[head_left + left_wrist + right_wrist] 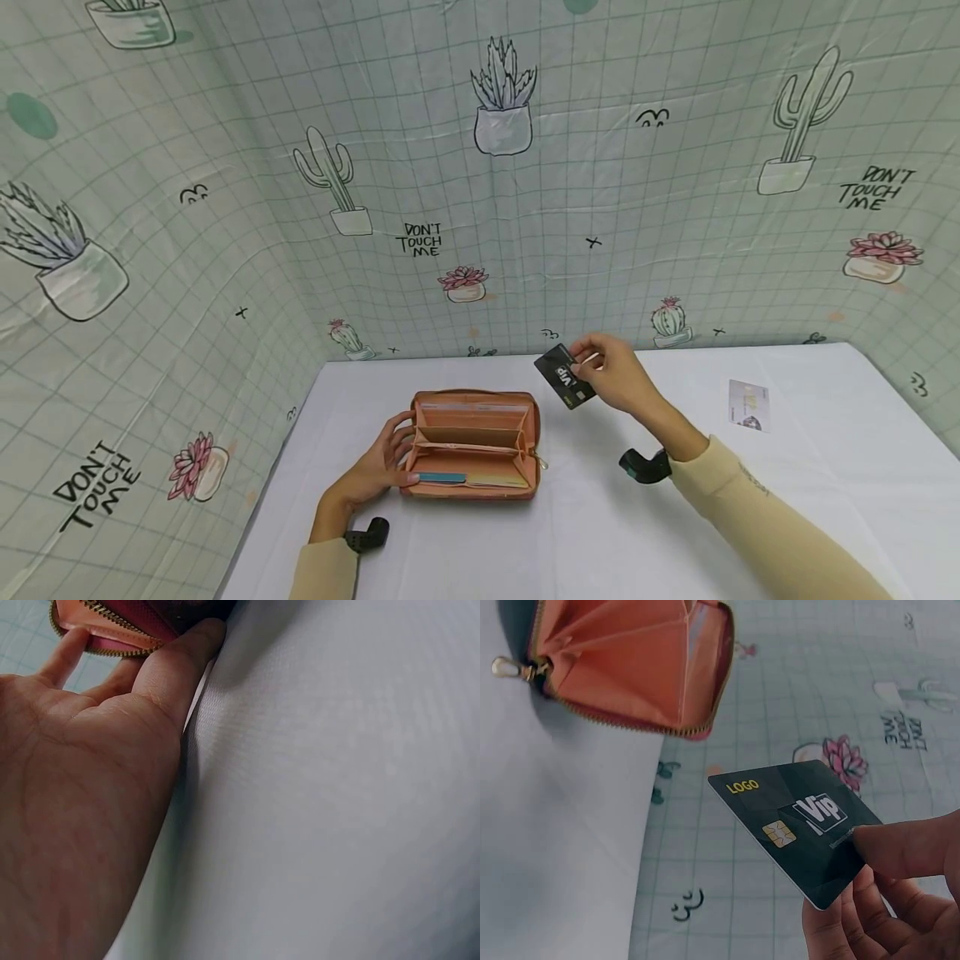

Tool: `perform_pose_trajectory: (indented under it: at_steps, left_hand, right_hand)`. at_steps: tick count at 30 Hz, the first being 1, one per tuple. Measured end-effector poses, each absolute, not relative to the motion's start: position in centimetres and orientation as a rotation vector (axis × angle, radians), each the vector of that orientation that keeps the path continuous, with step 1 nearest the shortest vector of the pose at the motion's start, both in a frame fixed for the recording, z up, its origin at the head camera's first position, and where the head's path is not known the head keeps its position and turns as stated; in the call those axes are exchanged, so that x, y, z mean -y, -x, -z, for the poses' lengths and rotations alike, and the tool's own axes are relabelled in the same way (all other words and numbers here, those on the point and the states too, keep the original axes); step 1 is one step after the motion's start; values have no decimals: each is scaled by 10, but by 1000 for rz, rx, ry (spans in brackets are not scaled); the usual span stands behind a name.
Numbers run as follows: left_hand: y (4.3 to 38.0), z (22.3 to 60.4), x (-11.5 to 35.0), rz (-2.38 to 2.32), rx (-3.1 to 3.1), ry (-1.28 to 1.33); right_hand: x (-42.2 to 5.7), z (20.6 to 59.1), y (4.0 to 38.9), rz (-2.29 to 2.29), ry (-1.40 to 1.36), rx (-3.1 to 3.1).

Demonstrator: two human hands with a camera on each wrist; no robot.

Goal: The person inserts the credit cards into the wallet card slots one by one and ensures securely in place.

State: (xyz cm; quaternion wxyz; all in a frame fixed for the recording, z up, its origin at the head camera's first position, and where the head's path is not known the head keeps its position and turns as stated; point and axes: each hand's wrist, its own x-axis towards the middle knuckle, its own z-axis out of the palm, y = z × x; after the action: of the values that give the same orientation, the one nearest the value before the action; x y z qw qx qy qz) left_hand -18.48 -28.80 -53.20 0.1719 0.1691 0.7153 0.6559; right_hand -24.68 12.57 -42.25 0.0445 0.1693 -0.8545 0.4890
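An orange zip-around wallet (480, 462) lies unzipped on the table, its pleated compartments spread wide. My left hand (378, 462) holds its left end, thumb at the near corner and fingers along the side; the left wrist view has the thumb (184, 656) by the wallet's underside. Inside the near pocket show a blue card (441, 478) and a yellowish edge (495, 481). To the wallet's right, above the table, my right hand (615, 375) pinches a black VIP card (780, 802) between thumb and fingers. The card is tilted, its gold chip and printing visible.
A silver-grey card (738, 400) lies on the white tabletop (600, 533) at the right. A zipper pull (508, 667) sticks out from the wallet's right end. Behind the table hangs a grid-patterned cloth (570, 292) with cactus drawings.
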Motion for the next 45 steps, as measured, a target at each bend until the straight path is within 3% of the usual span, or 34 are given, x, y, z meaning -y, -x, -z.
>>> perform_pose_trajectory:
  at_steps: [45]
  left_hand:
    - [186, 530, 287, -1840, -2056, -421]
  right_hand:
    - [4, 427, 258, -1415, -907, 2606]
